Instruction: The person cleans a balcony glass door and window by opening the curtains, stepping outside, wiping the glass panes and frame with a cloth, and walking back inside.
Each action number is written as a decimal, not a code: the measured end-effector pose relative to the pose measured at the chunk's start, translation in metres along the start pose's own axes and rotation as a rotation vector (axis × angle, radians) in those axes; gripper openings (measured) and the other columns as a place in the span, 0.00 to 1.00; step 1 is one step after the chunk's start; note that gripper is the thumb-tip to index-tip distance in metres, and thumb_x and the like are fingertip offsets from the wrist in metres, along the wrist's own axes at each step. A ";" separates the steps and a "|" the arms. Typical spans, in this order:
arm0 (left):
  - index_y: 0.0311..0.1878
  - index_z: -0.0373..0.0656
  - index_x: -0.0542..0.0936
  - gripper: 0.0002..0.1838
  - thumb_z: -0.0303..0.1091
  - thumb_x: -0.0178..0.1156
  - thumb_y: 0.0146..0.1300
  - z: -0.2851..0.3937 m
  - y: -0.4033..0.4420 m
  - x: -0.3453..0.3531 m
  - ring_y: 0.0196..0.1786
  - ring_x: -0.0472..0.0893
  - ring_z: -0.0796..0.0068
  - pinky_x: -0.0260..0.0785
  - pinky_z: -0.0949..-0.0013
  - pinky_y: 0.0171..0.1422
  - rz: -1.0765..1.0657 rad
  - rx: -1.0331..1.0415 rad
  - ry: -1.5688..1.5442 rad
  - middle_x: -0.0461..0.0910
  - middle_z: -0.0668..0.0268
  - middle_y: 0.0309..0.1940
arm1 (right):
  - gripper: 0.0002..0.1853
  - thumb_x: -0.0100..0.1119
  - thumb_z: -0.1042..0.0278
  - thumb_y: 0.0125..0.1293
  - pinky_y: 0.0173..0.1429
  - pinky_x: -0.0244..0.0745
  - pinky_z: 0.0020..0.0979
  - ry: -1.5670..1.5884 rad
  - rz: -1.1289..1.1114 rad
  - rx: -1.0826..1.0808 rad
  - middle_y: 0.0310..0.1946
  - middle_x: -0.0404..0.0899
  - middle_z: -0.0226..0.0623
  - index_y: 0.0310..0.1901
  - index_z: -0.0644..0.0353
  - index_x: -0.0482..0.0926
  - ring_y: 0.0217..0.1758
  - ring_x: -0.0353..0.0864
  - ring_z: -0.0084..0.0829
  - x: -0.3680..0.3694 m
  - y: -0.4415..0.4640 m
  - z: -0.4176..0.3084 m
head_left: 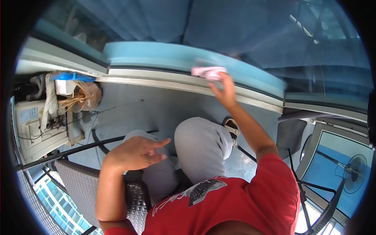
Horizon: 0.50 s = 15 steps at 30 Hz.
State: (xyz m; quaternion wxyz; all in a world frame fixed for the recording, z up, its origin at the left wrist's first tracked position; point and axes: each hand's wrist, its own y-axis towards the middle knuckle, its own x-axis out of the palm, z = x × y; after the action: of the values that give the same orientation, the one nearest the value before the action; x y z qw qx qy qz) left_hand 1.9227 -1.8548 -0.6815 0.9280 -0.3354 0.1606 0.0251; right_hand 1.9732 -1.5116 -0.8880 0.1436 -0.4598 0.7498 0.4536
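My right hand [225,91] reaches far forward and grips a crumpled pink cloth [209,72] between its fingers. The cloth is pressed to the bottom of the large glass pane [156,55], just above the pale window frame [156,76]. Over my left thigh hovers my left hand [137,153], bent at the wrist, index finger stretched out and the others loosely apart. Nothing is in it. Below it are my grey trousers [197,145].
At the left stands an outdoor air-conditioner unit [35,129], beside a plastic bag [91,96] with sticks and a blue object [72,76]. I sit among woven chairs [78,184]. A fan [354,170] shows at the right. My sandal [231,127] rests on the grey floor [149,105].
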 end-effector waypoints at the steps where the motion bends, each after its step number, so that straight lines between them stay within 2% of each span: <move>1: 0.60 0.49 0.74 0.25 0.43 0.59 0.59 0.002 0.000 -0.001 0.31 0.79 0.60 0.70 0.65 0.41 0.030 -0.055 -0.005 0.80 0.57 0.28 | 0.28 0.69 0.72 0.54 0.55 0.71 0.33 0.002 0.122 0.209 0.48 0.72 0.43 0.55 0.62 0.68 0.50 0.74 0.38 -0.037 -0.027 0.023; 2: 0.61 0.49 0.74 0.25 0.41 0.60 0.59 0.004 0.001 -0.002 0.28 0.78 0.63 0.69 0.67 0.39 0.059 -0.111 -0.010 0.80 0.58 0.26 | 0.27 0.68 0.73 0.55 0.57 0.70 0.32 0.020 0.259 0.374 0.50 0.69 0.40 0.56 0.61 0.67 0.52 0.72 0.34 -0.073 -0.054 0.056; 3: 0.61 0.49 0.74 0.25 0.41 0.60 0.59 0.008 0.002 -0.003 0.28 0.78 0.63 0.69 0.67 0.39 0.044 -0.103 -0.011 0.80 0.58 0.26 | 0.27 0.66 0.73 0.57 0.58 0.69 0.31 -0.052 0.403 0.420 0.50 0.68 0.38 0.56 0.62 0.66 0.53 0.72 0.33 -0.115 -0.073 0.081; 4: 0.61 0.49 0.74 0.26 0.39 0.62 0.58 0.011 0.003 -0.004 0.27 0.76 0.66 0.68 0.69 0.38 0.069 -0.158 -0.034 0.79 0.59 0.25 | 0.26 0.63 0.73 0.59 0.60 0.67 0.31 -0.258 0.455 0.504 0.50 0.69 0.39 0.57 0.64 0.64 0.54 0.71 0.33 -0.160 -0.091 0.112; 5: 0.61 0.48 0.73 0.27 0.36 0.63 0.57 0.013 0.005 -0.004 0.26 0.75 0.70 0.67 0.70 0.38 0.095 -0.221 -0.053 0.78 0.60 0.23 | 0.24 0.60 0.73 0.61 0.58 0.69 0.34 -0.259 0.581 0.604 0.51 0.70 0.42 0.57 0.66 0.64 0.52 0.73 0.34 -0.204 -0.115 0.162; 6: 0.61 0.47 0.73 0.27 0.33 0.64 0.56 0.012 0.008 -0.004 0.26 0.74 0.75 0.67 0.72 0.37 0.117 -0.203 -0.055 0.77 0.60 0.22 | 0.23 0.59 0.72 0.61 0.56 0.71 0.36 -0.328 0.702 0.663 0.50 0.71 0.44 0.56 0.66 0.64 0.50 0.75 0.36 -0.234 -0.113 0.179; 7: 0.61 0.47 0.73 0.27 0.33 0.64 0.56 0.013 0.011 -0.003 0.26 0.74 0.75 0.67 0.72 0.37 0.110 -0.210 -0.047 0.77 0.60 0.22 | 0.23 0.58 0.72 0.60 0.55 0.72 0.38 -0.396 0.824 0.724 0.50 0.73 0.45 0.56 0.67 0.65 0.48 0.76 0.37 -0.256 -0.107 0.188; 9: 0.61 0.48 0.74 0.26 0.32 0.63 0.56 0.013 0.014 -0.001 0.26 0.74 0.75 0.67 0.72 0.37 0.140 -0.210 -0.091 0.77 0.61 0.22 | 0.22 0.56 0.70 0.60 0.51 0.76 0.39 -0.588 0.890 0.788 0.48 0.75 0.48 0.55 0.67 0.65 0.46 0.78 0.40 -0.273 -0.104 0.203; 10: 0.61 0.48 0.74 0.26 0.32 0.63 0.56 0.014 0.014 0.000 0.26 0.74 0.75 0.67 0.72 0.37 0.136 -0.215 -0.089 0.77 0.61 0.22 | 0.23 0.54 0.69 0.61 0.52 0.76 0.36 -0.554 0.991 0.828 0.47 0.75 0.51 0.55 0.69 0.63 0.47 0.79 0.42 -0.264 -0.099 0.207; 11: 0.61 0.48 0.74 0.26 0.32 0.64 0.56 0.014 0.013 0.002 0.25 0.74 0.74 0.67 0.72 0.37 0.147 -0.192 -0.086 0.77 0.61 0.22 | 0.23 0.54 0.69 0.61 0.52 0.76 0.36 -0.551 0.988 0.829 0.47 0.75 0.51 0.55 0.69 0.63 0.47 0.79 0.42 -0.254 -0.095 0.208; 13: 0.61 0.48 0.74 0.26 0.32 0.64 0.56 0.014 0.009 0.001 0.25 0.74 0.73 0.67 0.71 0.37 0.180 -0.171 -0.084 0.77 0.61 0.22 | 0.21 0.52 0.72 0.60 0.52 0.77 0.34 -0.272 1.225 0.733 0.47 0.75 0.52 0.53 0.70 0.62 0.47 0.79 0.40 -0.225 -0.080 0.208; 14: 0.61 0.48 0.74 0.26 0.33 0.64 0.56 0.014 0.008 0.001 0.25 0.74 0.71 0.67 0.71 0.37 0.147 -0.157 -0.064 0.77 0.61 0.22 | 0.19 0.50 0.76 0.59 0.50 0.77 0.34 -0.214 1.208 0.654 0.47 0.74 0.52 0.51 0.71 0.60 0.45 0.79 0.38 -0.202 -0.067 0.192; 15: 0.61 0.48 0.74 0.26 0.33 0.64 0.56 0.015 0.007 0.000 0.25 0.75 0.70 0.67 0.70 0.36 0.118 -0.141 -0.042 0.77 0.60 0.22 | 0.14 0.48 0.79 0.58 0.41 0.80 0.33 -0.214 1.089 0.393 0.42 0.72 0.47 0.45 0.67 0.60 0.34 0.79 0.33 -0.170 -0.064 0.180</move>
State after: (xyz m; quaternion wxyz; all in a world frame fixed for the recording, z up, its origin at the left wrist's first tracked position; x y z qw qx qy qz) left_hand 1.9259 -1.8398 -0.6755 0.9022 -0.3891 0.1585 0.0979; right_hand 2.0801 -1.2805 -0.9140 0.0475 0.0752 0.9292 0.3586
